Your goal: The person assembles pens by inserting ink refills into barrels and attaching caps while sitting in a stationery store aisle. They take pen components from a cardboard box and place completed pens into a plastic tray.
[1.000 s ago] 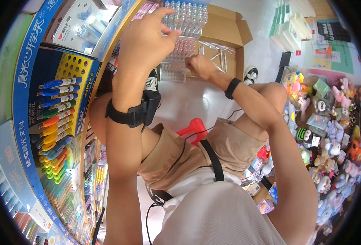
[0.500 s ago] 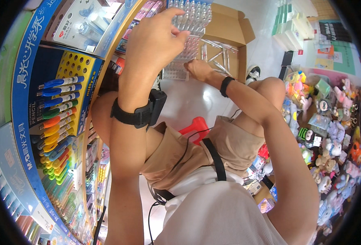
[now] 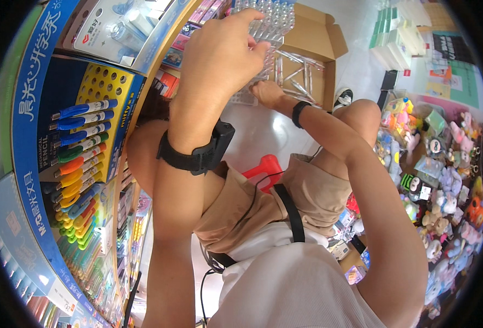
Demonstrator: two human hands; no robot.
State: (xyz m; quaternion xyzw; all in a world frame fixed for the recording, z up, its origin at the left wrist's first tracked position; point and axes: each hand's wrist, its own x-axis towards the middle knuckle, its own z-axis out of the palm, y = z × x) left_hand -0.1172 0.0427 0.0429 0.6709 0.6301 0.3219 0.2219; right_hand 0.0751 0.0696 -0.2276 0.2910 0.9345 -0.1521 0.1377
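A clear plastic display rack (image 3: 247, 98) stands ahead of me, filled with several upright transparent pens (image 3: 277, 19) with shiny round tops. My left hand (image 3: 219, 57) is over the rack's left side, its thumb and forefinger apart beside the pens. Nothing shows between those two fingers, and the other fingers are mostly hidden. At the rack's near right corner, my right hand (image 3: 269, 94) has its fingers closed on the rack's lower edge. To the right of the rack is an open cardboard box (image 3: 312, 35) with several loose pens (image 3: 301, 74) lying inside.
Shelves on my left hold colourful pens in a yellow perforated stand (image 3: 102, 82) and boxed stationery. Plush toys (image 3: 446, 180) crowd the right side. White-and-green stacks (image 3: 392, 41) stand on the floor at the far right. A red plastic stool (image 3: 266, 167) shows between my legs.
The view has shifted slightly, so the shelf and my left arm appear a little further right. Both hands keep nearly the same places at the rack.
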